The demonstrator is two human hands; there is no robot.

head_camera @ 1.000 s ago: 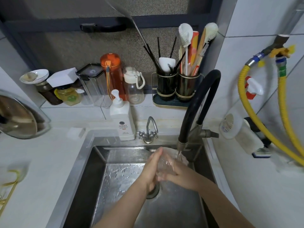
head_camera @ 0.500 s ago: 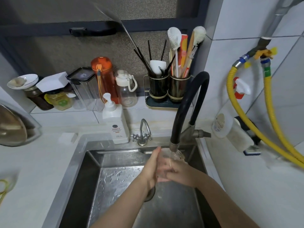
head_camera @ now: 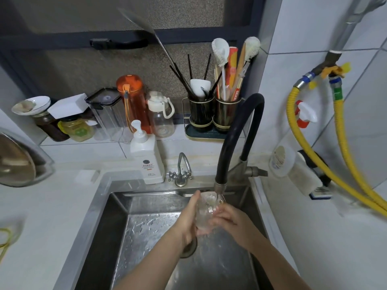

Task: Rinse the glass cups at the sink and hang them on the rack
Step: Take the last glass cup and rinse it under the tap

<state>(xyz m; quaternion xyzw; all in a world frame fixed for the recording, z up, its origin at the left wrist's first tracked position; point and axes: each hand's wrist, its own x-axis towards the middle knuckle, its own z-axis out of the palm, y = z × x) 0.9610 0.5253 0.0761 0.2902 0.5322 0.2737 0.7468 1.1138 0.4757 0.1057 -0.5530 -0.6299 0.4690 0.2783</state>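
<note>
Both hands, left hand [head_camera: 186, 218] and right hand [head_camera: 232, 220], grip glass cup [head_camera: 204, 210]; seemingly under faucet [head_camera: 219, 185]

White counter [head_camera: 48, 222] around a steel sink [head_camera: 117, 208]. At the sink's back edge: pump bottle [head_camera: 146, 158], small tap [head_camera: 181, 171], black-hosed faucet [head_camera: 236, 135]. Pot lid [head_camera: 18, 162] at the counter's left edge.

Two hands, the left hand [head_camera: 186, 220] and the right hand [head_camera: 230, 221], one glass cup [head_camera: 204, 210], one black faucet [head_camera: 236, 130], one soap pump bottle [head_camera: 146, 158], two utensil holders [head_camera: 213, 113], two yellow hoses [head_camera: 343, 147], one orange bottle [head_camera: 133, 99].
</note>
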